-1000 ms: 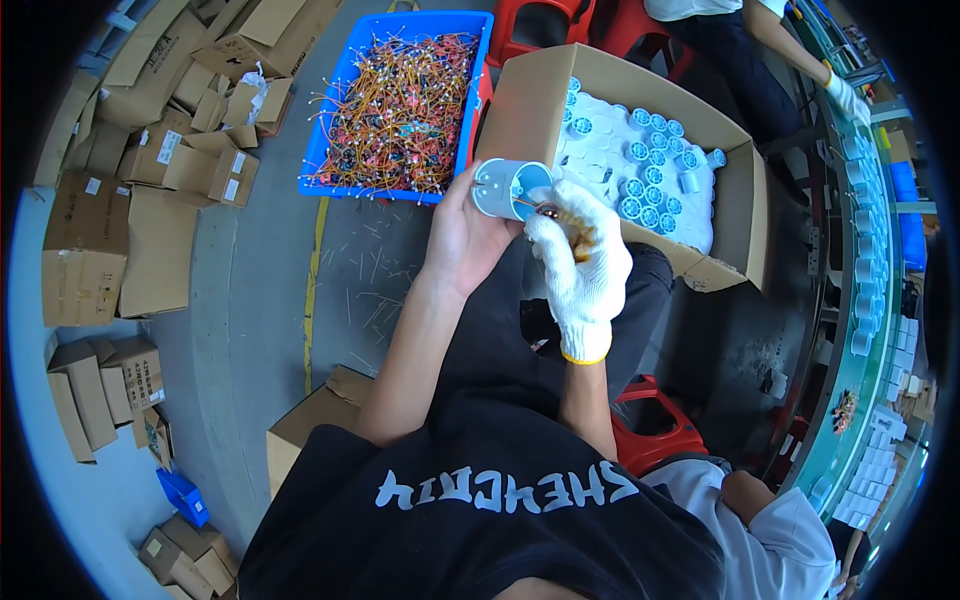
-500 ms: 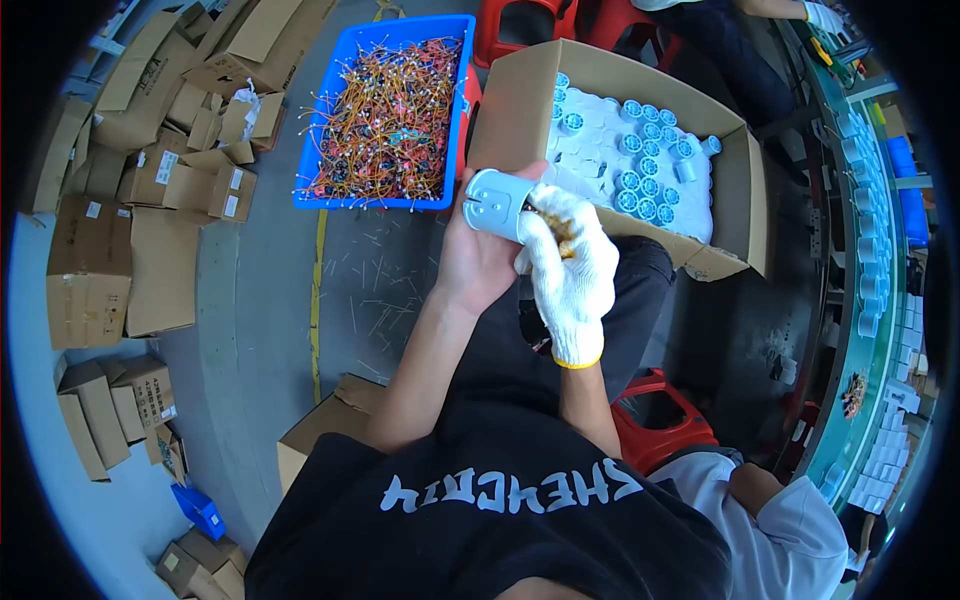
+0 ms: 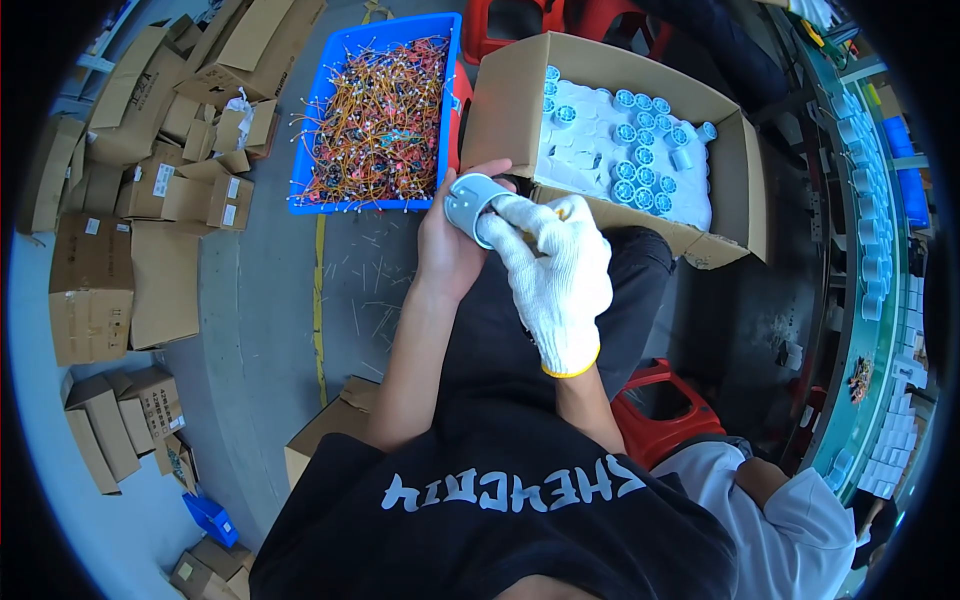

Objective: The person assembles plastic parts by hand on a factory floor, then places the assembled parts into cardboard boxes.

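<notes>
My bare left hand (image 3: 450, 240) is wrapped round a pale grey-blue plastic cylinder (image 3: 466, 207), holding it tilted above my lap. A small slot shows in its wall. My right hand (image 3: 562, 270), in a white knitted glove with a yellow cuff, has its fingers closed at the cylinder's open right end. The thumb and fingertips reach into the opening. What they grip there is hidden. Beyond the hands, a large cardboard box (image 3: 505, 105) holds several similar pale blue cylinders (image 3: 643, 135) standing on a white layer.
A blue bin (image 3: 453, 100) full of orange, red and black wire leads stands ahead on the left. Cardboard boxes (image 3: 95, 280) pile up along the left wall. At right runs a green workbench (image 3: 850, 380) with rows of cylinders. A red stool (image 3: 665, 410) and another person (image 3: 790, 520) are close on my right.
My left hand has turned the cylinder, its open end now facing more toward me. The right fingers have moved into the opening, and the orange-brown wires seen in them are now out of sight.
</notes>
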Tool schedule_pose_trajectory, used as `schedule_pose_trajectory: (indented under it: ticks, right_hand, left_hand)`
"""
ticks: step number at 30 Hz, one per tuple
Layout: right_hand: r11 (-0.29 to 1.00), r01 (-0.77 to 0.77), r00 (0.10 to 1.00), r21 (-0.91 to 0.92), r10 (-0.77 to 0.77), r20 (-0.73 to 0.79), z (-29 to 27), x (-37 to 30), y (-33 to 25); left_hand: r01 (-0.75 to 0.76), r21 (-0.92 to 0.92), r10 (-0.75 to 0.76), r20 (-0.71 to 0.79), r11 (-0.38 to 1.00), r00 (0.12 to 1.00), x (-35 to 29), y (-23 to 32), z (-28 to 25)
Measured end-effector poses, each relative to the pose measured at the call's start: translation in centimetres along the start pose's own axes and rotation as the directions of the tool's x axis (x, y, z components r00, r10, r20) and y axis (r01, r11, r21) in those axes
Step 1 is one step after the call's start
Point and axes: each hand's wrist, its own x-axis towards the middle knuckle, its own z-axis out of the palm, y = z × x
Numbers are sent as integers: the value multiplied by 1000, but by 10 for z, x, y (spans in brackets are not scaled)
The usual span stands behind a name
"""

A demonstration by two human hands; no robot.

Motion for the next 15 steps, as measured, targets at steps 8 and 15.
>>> schedule_pose_trajectory:
  ticks: [8, 15]
  right_hand:
    - [998, -34, 999, 47, 33, 24, -4, 1, -4]
    - [999, -31, 995, 22, 29, 99, -10, 2, -15]
  left_hand:
    - [117, -190, -94, 128, 975, 987, 0, 6, 2]
    - [68, -97, -43, 244, 993, 969, 2, 7, -8]
